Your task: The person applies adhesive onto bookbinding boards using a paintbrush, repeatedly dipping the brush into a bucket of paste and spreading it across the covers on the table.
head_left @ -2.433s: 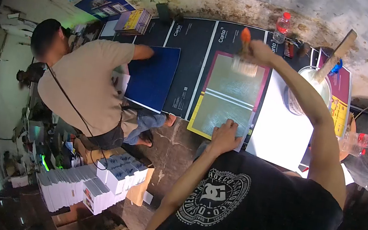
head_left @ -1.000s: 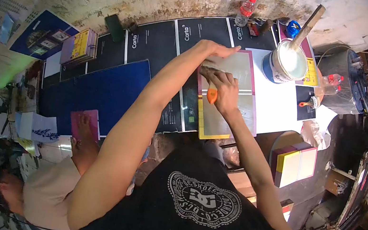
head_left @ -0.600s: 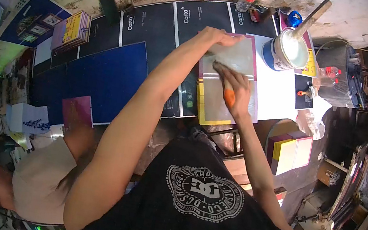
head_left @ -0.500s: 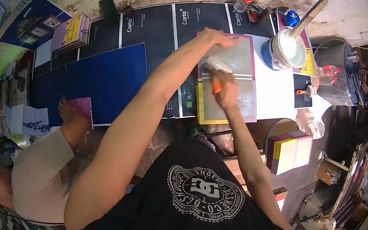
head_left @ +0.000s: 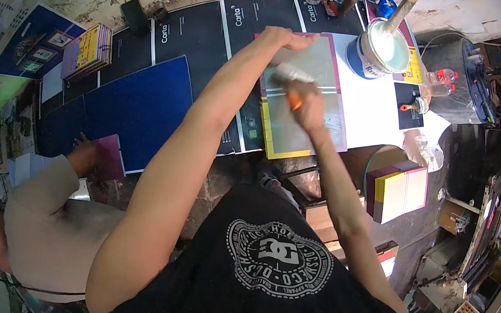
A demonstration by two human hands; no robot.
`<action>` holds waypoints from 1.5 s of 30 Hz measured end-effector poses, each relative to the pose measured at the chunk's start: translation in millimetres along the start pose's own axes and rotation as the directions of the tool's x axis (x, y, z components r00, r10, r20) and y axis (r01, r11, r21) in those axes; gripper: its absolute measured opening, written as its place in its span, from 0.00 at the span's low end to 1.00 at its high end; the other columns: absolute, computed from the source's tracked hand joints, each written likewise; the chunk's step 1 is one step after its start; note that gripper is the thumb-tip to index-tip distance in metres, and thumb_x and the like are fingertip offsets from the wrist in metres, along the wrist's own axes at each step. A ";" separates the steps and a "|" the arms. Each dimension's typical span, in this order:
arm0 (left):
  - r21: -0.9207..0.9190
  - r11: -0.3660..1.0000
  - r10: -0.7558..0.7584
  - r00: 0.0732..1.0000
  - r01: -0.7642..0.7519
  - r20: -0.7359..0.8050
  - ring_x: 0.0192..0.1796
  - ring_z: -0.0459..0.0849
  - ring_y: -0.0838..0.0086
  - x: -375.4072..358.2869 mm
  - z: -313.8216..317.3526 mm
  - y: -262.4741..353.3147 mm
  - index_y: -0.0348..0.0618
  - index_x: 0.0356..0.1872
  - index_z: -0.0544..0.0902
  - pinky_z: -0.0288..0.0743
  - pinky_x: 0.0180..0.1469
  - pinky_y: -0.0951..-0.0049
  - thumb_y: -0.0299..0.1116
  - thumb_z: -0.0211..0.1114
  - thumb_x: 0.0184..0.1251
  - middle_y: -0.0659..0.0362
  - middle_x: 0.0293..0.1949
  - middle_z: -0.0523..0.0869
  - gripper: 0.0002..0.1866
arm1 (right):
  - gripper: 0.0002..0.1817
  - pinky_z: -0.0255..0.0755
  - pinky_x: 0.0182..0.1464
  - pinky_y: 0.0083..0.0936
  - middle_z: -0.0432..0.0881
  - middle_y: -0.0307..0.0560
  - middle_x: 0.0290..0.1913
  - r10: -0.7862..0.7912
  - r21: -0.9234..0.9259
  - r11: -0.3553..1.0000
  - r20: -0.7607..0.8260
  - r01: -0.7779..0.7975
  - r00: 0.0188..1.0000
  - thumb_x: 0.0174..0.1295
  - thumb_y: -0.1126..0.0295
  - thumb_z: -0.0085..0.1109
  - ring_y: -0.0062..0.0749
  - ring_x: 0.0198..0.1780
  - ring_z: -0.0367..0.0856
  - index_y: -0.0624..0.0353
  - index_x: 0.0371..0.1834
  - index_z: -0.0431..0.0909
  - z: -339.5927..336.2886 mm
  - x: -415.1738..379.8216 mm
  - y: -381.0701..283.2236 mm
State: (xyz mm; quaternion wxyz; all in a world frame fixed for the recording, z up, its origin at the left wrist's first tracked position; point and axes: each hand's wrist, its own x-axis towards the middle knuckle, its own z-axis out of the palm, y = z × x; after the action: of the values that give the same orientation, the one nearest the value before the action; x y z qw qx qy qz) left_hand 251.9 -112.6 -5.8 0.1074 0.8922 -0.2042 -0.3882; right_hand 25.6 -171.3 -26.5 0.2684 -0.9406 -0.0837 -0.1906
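My right hand point(head_left: 308, 105) is wrapped round the orange handle of a brush point(head_left: 296, 73), whose pale bristles lie on a grey cover sheet point(head_left: 305, 122) with purple and yellow edges. My left hand point(head_left: 291, 38) lies flat with fingers stretched out at the top edge of that sheet. Under and beside the sheet is white paper point(head_left: 372, 110). A bucket of white paste point(head_left: 379, 49), with a wooden stick point(head_left: 407, 7) standing in it, is just right of the sheet.
Left, a co-worker point(head_left: 56, 224) reaches to a purple piece point(head_left: 109, 157) by a blue board point(head_left: 140, 106). Stacked booklets point(head_left: 89, 52) stand at the back left. Right are bottles point(head_left: 442, 83), another brush point(head_left: 419, 106) and a stack of covers point(head_left: 399, 192) on a stool.
The whole view has shifted, with the table contents lower-left to upper-left in frame. My right hand and brush have moved slightly over the sheet. The co-worker's arm and head have shifted.
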 end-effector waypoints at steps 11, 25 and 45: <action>-0.036 0.997 0.069 0.995 -0.067 0.073 0.81 0.53 0.54 15.8 6.5 -4.3 0.43 0.79 0.53 0.47 0.80 0.50 0.85 0.34 0.57 0.46 0.80 0.52 0.61 | 0.19 0.75 0.47 0.41 0.86 0.50 0.45 -0.120 0.066 0.991 0.000 0.119 0.993 0.55 0.72 0.59 0.45 0.44 0.84 0.51 0.52 0.84 -93.5 -4.6 -57.8; 0.028 0.997 0.069 0.998 -0.069 0.013 0.82 0.45 0.55 9.0 10.3 2.4 0.49 0.79 0.54 0.37 0.80 0.44 0.83 0.31 0.59 0.50 0.81 0.48 0.57 | 0.24 0.73 0.57 0.35 0.84 0.46 0.56 0.065 0.050 0.995 0.317 -0.085 0.946 0.58 0.70 0.56 0.43 0.50 0.82 0.49 0.61 0.80 -127.3 -48.5 -110.1; 0.041 0.999 -0.010 0.998 0.012 -0.064 0.81 0.53 0.56 -37.9 3.6 15.1 0.48 0.77 0.62 0.34 0.80 0.43 0.81 0.32 0.62 0.51 0.77 0.62 0.54 | 0.26 0.74 0.57 0.34 0.83 0.41 0.51 -0.085 -0.116 0.975 0.596 0.190 0.798 0.56 0.70 0.58 0.35 0.53 0.80 0.50 0.62 0.79 -77.6 -116.3 -129.1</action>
State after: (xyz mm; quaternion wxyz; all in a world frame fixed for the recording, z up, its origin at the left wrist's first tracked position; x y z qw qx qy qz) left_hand 221.6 -109.2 21.6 0.0931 0.9073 -0.2038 -0.3559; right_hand -138.5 -110.6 48.4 0.1335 -0.9640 -0.2142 0.0842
